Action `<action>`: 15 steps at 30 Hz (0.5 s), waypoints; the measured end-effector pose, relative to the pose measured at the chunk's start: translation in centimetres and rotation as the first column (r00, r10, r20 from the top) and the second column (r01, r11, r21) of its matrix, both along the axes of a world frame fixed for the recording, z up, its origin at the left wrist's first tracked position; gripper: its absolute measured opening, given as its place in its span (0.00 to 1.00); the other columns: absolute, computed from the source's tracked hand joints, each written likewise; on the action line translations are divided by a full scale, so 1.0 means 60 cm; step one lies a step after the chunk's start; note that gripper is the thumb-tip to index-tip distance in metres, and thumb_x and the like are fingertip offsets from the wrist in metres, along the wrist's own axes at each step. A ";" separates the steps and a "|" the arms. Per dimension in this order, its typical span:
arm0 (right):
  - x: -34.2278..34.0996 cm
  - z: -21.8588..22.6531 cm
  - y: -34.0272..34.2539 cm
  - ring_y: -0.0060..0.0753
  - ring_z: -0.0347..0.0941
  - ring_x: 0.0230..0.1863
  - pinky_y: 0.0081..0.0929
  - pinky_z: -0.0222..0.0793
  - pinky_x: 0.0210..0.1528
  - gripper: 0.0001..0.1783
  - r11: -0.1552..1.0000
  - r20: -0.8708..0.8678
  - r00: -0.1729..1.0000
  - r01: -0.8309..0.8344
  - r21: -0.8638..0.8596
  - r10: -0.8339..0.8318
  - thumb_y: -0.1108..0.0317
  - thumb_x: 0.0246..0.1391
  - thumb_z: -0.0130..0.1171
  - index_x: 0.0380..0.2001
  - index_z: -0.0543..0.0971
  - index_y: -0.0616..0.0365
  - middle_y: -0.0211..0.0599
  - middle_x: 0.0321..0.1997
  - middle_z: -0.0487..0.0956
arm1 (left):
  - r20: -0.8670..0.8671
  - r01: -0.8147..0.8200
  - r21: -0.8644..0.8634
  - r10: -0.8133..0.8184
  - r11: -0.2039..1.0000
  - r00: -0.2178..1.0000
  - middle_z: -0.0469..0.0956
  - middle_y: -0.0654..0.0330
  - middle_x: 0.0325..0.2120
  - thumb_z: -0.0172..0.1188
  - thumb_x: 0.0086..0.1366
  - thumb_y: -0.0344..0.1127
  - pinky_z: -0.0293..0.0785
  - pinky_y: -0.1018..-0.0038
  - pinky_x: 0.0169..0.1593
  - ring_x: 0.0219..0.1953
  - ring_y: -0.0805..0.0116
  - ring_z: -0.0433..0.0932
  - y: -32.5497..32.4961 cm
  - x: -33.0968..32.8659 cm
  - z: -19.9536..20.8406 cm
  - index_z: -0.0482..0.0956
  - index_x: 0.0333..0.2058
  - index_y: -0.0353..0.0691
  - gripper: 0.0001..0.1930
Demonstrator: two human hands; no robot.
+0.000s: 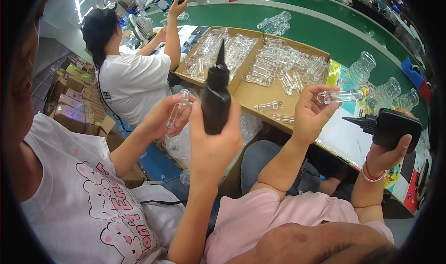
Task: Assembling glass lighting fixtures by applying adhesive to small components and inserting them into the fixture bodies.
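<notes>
My left hand (309, 117) is raised over the table edge, pinching a clear tube-like piece (343, 96) with a rounded end. It lies nearly level, pointing right. Gripped in my right hand (384, 156) is a black squeeze bottle (395, 128), tilted on its side. Its tapered nozzle (354, 121) points left, a little below the clear piece and apart from it. Beyond the bottle stand several clear, wide-bodied vessels (362, 69). Near my left forearm, a cardboard tray (260, 99) holds many small clear tube pieces (268, 106).
On my left, a co-worker's hands (216, 145) hold another black bottle (216, 108) and a clear piece (178, 108). Further off, another person in a white shirt (134, 80) works by a fan (141, 28). A green conveyor (320, 20) runs behind the trays; cartons (69, 106) are stacked far left.
</notes>
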State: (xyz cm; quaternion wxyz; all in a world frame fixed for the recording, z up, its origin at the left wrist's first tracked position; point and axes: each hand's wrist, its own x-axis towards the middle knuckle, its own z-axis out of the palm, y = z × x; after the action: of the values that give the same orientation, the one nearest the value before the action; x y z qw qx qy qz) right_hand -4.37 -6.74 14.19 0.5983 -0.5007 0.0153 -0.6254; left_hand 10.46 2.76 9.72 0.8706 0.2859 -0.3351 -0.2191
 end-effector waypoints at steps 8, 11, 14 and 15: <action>-0.008 -0.002 -0.009 0.31 0.66 0.45 0.27 0.65 0.47 0.27 0.999 -0.001 0.999 0.038 0.010 -0.038 0.54 0.52 0.51 0.48 0.62 0.62 0.40 0.44 0.66 | -0.714 -0.400 -0.541 -0.655 0.740 -0.247 0.75 0.63 0.34 0.63 0.53 0.33 0.68 0.89 0.32 0.34 0.85 0.73 0.335 -0.009 0.175 0.70 0.44 0.39 0.19; -0.005 0.002 -0.003 0.32 0.66 0.44 0.27 0.65 0.47 0.27 1.000 0.016 1.000 -0.025 0.012 0.025 0.54 0.52 0.50 0.47 0.62 0.64 0.41 0.44 0.66 | -0.547 -0.525 -0.558 -0.761 0.643 -0.350 0.74 0.69 0.31 0.63 0.52 0.39 0.66 0.91 0.29 0.33 0.88 0.71 0.365 -0.033 0.198 0.71 0.45 0.42 0.21; 0.000 0.012 0.008 0.32 0.66 0.43 0.27 0.65 0.45 0.27 1.000 0.012 1.000 -0.017 0.007 0.017 0.53 0.52 0.50 0.46 0.63 0.64 0.41 0.43 0.66 | -0.578 -0.497 -0.579 -0.755 0.647 -0.309 0.71 0.64 0.30 0.67 0.47 0.40 0.65 0.86 0.37 0.32 0.81 0.70 0.375 -0.043 0.201 0.69 0.43 0.36 0.26; 0.006 0.018 0.015 0.31 0.66 0.42 0.26 0.65 0.45 0.27 0.999 0.012 1.000 0.024 0.026 -0.024 0.53 0.52 0.50 0.45 0.63 0.64 0.41 0.42 0.66 | -0.573 -0.483 -0.578 -0.748 0.658 -0.334 0.71 0.64 0.30 0.67 0.47 0.40 0.65 0.86 0.37 0.32 0.81 0.70 0.372 -0.041 0.204 0.69 0.43 0.36 0.26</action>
State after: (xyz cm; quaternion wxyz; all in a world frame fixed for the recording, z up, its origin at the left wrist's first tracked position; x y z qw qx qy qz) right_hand -3.99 -5.86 15.24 0.5973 -0.4888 0.0257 -0.6354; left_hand 7.98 25.09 21.98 0.7197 -0.4385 0.4260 -0.3291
